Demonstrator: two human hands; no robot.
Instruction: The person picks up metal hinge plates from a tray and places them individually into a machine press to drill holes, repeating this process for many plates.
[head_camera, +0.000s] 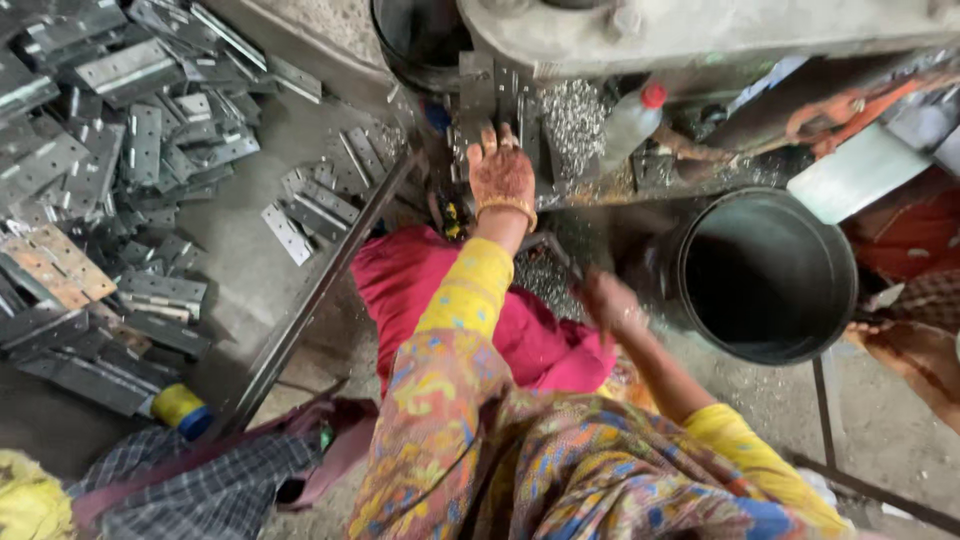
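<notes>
Fingers of left hand (502, 172) spread flat on one hinge plate (478, 92); right hand (610, 303) blurred, grip unclear.

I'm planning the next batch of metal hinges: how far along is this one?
Done: cannot tell; the dark bucket looks empty, though metal shavings have piled up by the machine. In hand: the left hand presses a hinge plate at the machine; the right hand is blurred. Left: a large hinge pile lies on the floor.
</notes>
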